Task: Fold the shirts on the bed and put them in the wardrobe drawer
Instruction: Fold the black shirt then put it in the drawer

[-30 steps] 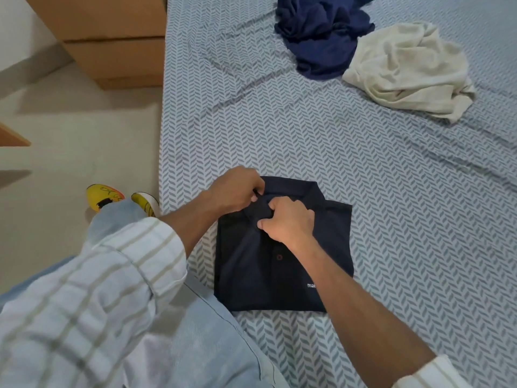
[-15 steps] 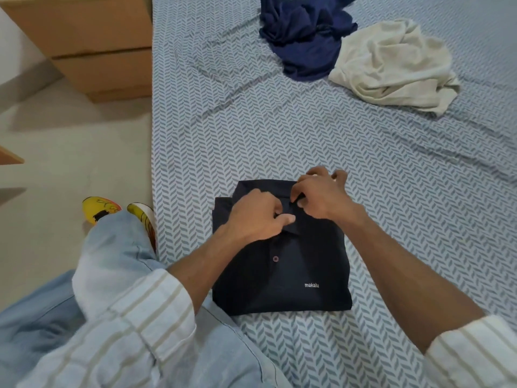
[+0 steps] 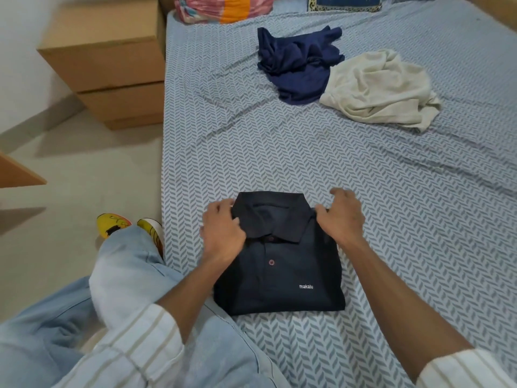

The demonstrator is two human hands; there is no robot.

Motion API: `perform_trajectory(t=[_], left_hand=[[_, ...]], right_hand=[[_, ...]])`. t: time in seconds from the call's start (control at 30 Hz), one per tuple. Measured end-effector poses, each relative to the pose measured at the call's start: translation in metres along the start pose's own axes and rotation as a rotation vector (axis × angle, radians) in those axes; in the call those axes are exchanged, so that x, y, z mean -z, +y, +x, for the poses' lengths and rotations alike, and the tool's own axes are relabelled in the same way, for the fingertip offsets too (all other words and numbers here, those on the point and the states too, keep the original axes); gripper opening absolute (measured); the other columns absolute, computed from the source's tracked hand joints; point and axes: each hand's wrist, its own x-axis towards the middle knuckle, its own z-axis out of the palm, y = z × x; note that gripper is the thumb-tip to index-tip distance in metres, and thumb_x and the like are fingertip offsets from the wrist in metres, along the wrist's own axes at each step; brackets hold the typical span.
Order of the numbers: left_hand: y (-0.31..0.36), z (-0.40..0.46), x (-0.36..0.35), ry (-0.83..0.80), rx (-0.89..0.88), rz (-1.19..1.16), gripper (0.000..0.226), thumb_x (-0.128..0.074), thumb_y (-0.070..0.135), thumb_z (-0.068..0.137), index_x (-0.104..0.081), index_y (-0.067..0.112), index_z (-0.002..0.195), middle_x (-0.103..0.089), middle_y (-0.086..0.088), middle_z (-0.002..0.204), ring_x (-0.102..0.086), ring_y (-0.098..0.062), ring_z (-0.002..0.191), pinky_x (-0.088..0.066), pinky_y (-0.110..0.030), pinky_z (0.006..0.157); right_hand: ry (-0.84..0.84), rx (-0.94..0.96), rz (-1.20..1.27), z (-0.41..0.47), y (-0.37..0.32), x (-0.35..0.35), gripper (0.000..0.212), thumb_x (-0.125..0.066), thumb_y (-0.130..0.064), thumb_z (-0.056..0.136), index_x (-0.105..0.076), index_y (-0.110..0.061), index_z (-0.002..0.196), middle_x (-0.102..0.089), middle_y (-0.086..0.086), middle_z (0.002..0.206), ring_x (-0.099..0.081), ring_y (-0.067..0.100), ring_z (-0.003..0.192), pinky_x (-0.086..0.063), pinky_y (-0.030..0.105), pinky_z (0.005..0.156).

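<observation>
A black polo shirt [image 3: 279,275], folded into a neat rectangle with its collar up and small white lettering on the chest, lies near the bed's [image 3: 391,219] front left edge. My left hand [image 3: 221,233] pinches the collar's left side. My right hand [image 3: 341,217] rests at the collar's right tip, thumb touching the cloth and fingers spread and lifted. Farther up the bed a crumpled navy shirt [image 3: 296,63] lies unfolded, with a crumpled cream shirt [image 3: 377,88] touching its right side.
A wooden drawer unit [image 3: 112,65] stands against the bed's left side at the far end. Yellow slippers [image 3: 112,225] sit on the floor by my knee. A pink and orange bundle [image 3: 223,7] and a blue patterned pillow [image 3: 344,2] lie at the head.
Both hands have moved apart from the middle of the collar to its two sides. My head has tilted up, so more of the far bed shows.
</observation>
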Motion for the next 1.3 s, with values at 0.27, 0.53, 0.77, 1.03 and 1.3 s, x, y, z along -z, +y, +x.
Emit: perform_trajectory(t=[0.27, 0.53, 0.77, 1.03, 1.3], left_hand=[[-0.032, -0.018, 0.013, -0.189, 0.434, 0.065, 0.053, -0.062, 0.054, 0.088, -0.057, 0.011, 0.118, -0.066, -0.012, 0.118, -0.061, -0.034, 0.110, -0.047, -0.047, 0.098], [-0.028, -0.015, 0.011, -0.244, 0.564, -0.173, 0.060, -0.085, 0.031, 0.074, -0.059, -0.001, 0.118, -0.068, -0.018, 0.115, -0.066, -0.035, 0.102, -0.056, -0.038, 0.087], [-0.012, -0.026, 0.009, -0.134, 0.314, -0.082, 0.013, -0.065, 0.012, 0.078, -0.053, 0.018, 0.077, -0.066, -0.006, 0.087, -0.063, -0.025, 0.083, -0.044, -0.029, 0.063], [-0.020, -0.017, 0.015, -0.170, 0.578, -0.536, 0.023, -0.082, 0.012, 0.077, -0.070, 0.004, 0.094, -0.073, -0.010, 0.091, -0.069, -0.023, 0.081, -0.049, -0.026, 0.056], [-0.016, -0.025, 0.007, -0.204, 0.412, -0.621, 0.013, -0.078, 0.012, 0.082, -0.072, 0.014, 0.093, -0.075, -0.002, 0.091, -0.071, -0.019, 0.087, -0.058, -0.029, 0.070]], right_hand=[[-0.141, -0.338, 0.278, -0.038, 0.020, -0.004, 0.040, -0.072, -0.048, 0.079, -0.065, -0.010, 0.089, -0.070, 0.006, 0.083, -0.064, 0.021, 0.074, -0.052, 0.033, 0.065], [-0.275, -0.391, 0.391, -0.041, 0.008, -0.004, 0.048, -0.082, -0.032, 0.069, -0.062, -0.006, 0.104, -0.069, 0.004, 0.099, -0.065, 0.023, 0.090, -0.056, 0.037, 0.082], [-0.255, -0.265, 0.527, -0.037, 0.007, -0.003, 0.023, -0.074, -0.020, 0.080, -0.065, -0.016, 0.101, -0.071, 0.000, 0.093, -0.067, 0.019, 0.086, -0.057, 0.036, 0.078], [-0.491, -0.476, 0.861, -0.031, 0.019, -0.002, 0.032, -0.086, -0.012, 0.072, -0.074, -0.004, 0.100, -0.078, 0.012, 0.091, -0.074, 0.031, 0.090, -0.058, 0.048, 0.090], [-0.601, -0.357, 0.992, -0.032, 0.021, 0.007, 0.038, -0.080, -0.004, 0.077, -0.071, -0.002, 0.113, -0.075, 0.017, 0.105, -0.072, 0.035, 0.100, -0.054, 0.053, 0.096]])
